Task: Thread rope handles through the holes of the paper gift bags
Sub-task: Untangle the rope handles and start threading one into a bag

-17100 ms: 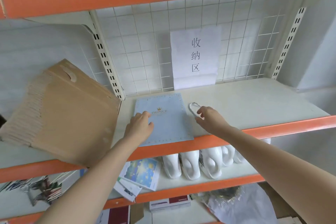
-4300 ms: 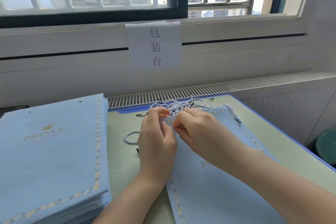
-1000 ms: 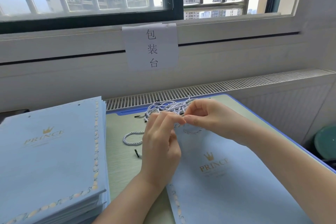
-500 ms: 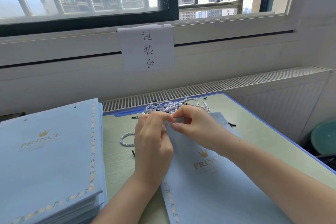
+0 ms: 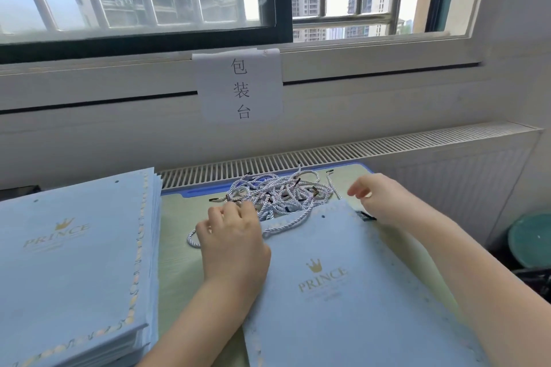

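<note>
A light blue "PRINCE" paper gift bag (image 5: 343, 292) lies flat on the table in front of me. A white-blue rope handle (image 5: 286, 223) lies across its top edge and runs under my left hand (image 5: 232, 244). That hand sits at the bag's top left corner with its fingers curled over the rope. A punched hole (image 5: 323, 216) shows near the top edge. My right hand (image 5: 378, 198) hovers over the bag's top right corner, fingers loosely bent and holding nothing. A black rope tip (image 5: 366, 215) pokes out below it.
A tangled pile of rope handles (image 5: 280, 191) lies behind the bag at the table's far edge. A thick stack of the same blue bags (image 5: 74, 253) fills the left side. A radiator grille (image 5: 357, 149) and a paper sign (image 5: 238, 86) are behind. A teal stool (image 5: 530, 241) stands at right.
My right hand has let go of the rope and moved right, away from my left hand. My left hand has dropped onto the bag's top left corner. The rope now lies across the bag's top.
</note>
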